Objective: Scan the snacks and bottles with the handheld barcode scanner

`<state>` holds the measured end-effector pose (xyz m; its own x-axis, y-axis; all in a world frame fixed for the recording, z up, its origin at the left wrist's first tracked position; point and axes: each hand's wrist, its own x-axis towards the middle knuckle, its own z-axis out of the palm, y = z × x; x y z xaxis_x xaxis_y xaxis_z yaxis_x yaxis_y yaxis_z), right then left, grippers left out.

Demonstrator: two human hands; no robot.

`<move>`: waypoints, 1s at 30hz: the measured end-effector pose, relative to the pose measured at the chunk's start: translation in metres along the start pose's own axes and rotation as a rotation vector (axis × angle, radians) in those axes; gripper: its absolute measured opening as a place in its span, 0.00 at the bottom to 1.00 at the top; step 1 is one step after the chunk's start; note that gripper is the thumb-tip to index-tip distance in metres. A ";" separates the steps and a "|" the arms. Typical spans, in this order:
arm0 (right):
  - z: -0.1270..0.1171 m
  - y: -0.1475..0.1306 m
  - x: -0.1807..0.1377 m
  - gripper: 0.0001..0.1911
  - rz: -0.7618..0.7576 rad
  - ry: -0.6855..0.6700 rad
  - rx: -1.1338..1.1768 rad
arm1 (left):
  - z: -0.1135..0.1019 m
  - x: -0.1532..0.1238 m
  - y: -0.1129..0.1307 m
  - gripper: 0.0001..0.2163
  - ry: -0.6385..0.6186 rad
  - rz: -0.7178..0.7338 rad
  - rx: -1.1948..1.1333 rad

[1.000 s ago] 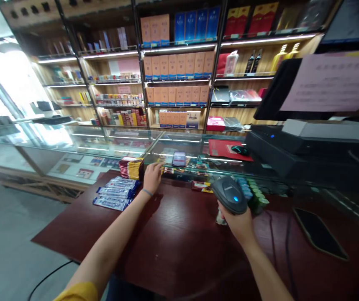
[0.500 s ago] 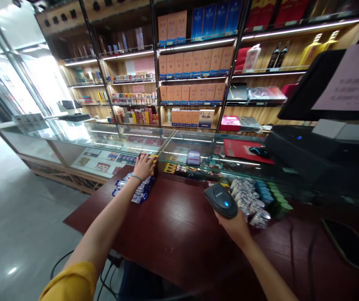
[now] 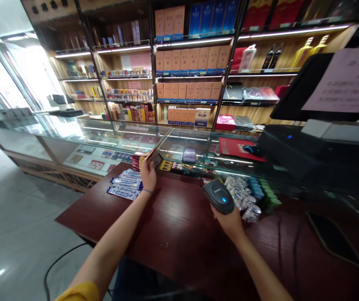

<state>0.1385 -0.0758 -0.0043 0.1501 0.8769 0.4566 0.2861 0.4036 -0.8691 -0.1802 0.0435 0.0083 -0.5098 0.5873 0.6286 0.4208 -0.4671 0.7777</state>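
Observation:
My left hand [image 3: 148, 175] grips a thin red and dark pack [image 3: 155, 156], lifted and tilted just off a stack of like packs [image 3: 138, 160] at the far edge of the dark red table [image 3: 173, 234]. My right hand [image 3: 229, 221] holds a dark grey barcode scanner [image 3: 219, 196] with a blue light, raised over the middle of the table, its head turned toward the left. Blue and white wrapped packs [image 3: 124, 184] lie flat left of my left hand.
Small cans and rolls, silver, blue and green [image 3: 251, 196], lie right of the scanner. A black phone [image 3: 332, 238] lies at the far right. Glass display counters [image 3: 129, 138] run behind the table, with a till and black monitor [image 3: 298, 88] and stocked shelves [image 3: 192, 62].
My left hand moved from the table's far edge to the stack and has lifted one pack off it. The scanner stays in my right hand. The view swung left, then slightly back.

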 end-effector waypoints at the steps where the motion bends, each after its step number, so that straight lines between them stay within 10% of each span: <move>1: 0.000 -0.001 -0.001 0.13 0.002 0.003 -0.004 | 0.012 -0.015 0.005 0.14 0.030 -0.101 -0.122; 10: 0.003 -0.002 -0.009 0.16 0.051 0.022 -0.052 | 0.052 -0.104 0.025 0.11 -0.153 -0.959 -0.929; 20: 0.002 -0.015 -0.016 0.20 0.025 -0.313 -0.366 | 0.044 -0.102 0.022 0.15 -0.117 -0.981 -1.089; 30: 0.004 0.007 -0.019 0.24 -0.052 -0.362 -0.513 | 0.042 -0.104 0.031 0.16 -0.172 -0.949 -1.174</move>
<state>0.1336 -0.0890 -0.0197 -0.1807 0.9286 0.3240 0.7155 0.3502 -0.6045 -0.0825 -0.0039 -0.0335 -0.1140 0.9928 -0.0377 -0.8624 -0.0800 0.4998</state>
